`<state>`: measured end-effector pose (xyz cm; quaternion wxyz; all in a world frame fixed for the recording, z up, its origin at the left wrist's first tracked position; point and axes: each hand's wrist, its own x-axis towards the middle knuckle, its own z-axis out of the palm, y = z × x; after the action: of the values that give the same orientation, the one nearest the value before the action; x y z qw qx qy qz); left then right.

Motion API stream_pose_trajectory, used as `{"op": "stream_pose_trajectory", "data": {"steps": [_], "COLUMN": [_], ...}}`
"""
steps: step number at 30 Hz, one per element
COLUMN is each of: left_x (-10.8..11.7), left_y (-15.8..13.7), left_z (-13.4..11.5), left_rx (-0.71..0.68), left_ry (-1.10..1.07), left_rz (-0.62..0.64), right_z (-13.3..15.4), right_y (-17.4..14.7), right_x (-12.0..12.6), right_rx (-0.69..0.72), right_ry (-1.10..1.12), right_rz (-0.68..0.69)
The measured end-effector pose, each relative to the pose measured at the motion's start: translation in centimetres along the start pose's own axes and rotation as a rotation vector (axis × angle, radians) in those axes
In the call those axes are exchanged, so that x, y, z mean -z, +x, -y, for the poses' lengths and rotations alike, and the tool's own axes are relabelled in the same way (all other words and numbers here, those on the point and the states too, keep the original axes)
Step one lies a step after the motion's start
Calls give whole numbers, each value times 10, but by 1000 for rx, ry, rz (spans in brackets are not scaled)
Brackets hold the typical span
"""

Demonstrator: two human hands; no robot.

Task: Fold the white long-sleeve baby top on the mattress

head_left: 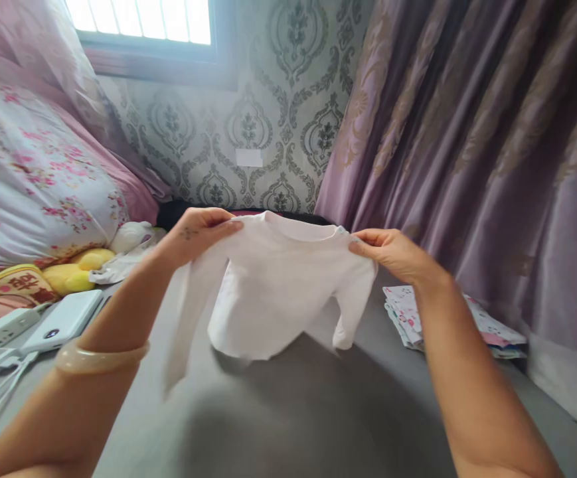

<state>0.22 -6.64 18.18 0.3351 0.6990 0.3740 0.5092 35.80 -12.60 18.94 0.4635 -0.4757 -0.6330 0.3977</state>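
A small white long-sleeved shirt (278, 285) hangs spread out in the air over a grey sheet (278, 425). My left hand (198, 232) pinches it at one shoulder, thumb on the near side. At the other shoulder, my right hand (388, 249) grips the fabric between thumb and fingers. The neckline faces up between both hands. One sleeve dangles below my left hand, blurred at its end; the other hangs bent below my right hand. The hem is uneven and casts a shadow on the sheet.
Folded printed clothes (497, 328) lie in a pile at the right, partly behind my forearm. At the left are a power strip (4, 328), a white power bank (64, 322), cables and a yellow plush toy (76, 269). A purple curtain (442, 133) hangs at the right.
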Motion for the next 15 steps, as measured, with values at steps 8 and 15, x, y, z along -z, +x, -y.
{"op": "stream_pose_trajectory", "data": {"steps": [8, 15], "left_x": [12, -6], "left_y": [22, 43], "left_z": [-13, 16], "left_rx": [-79, -467], "left_ry": [138, 532], "left_rz": [26, -178], "right_z": [24, -5], "right_y": [6, 36], "right_x": [8, 6], "right_rx": [159, 492], "right_ry": [-245, -791], "right_rz": [-176, -406]}}
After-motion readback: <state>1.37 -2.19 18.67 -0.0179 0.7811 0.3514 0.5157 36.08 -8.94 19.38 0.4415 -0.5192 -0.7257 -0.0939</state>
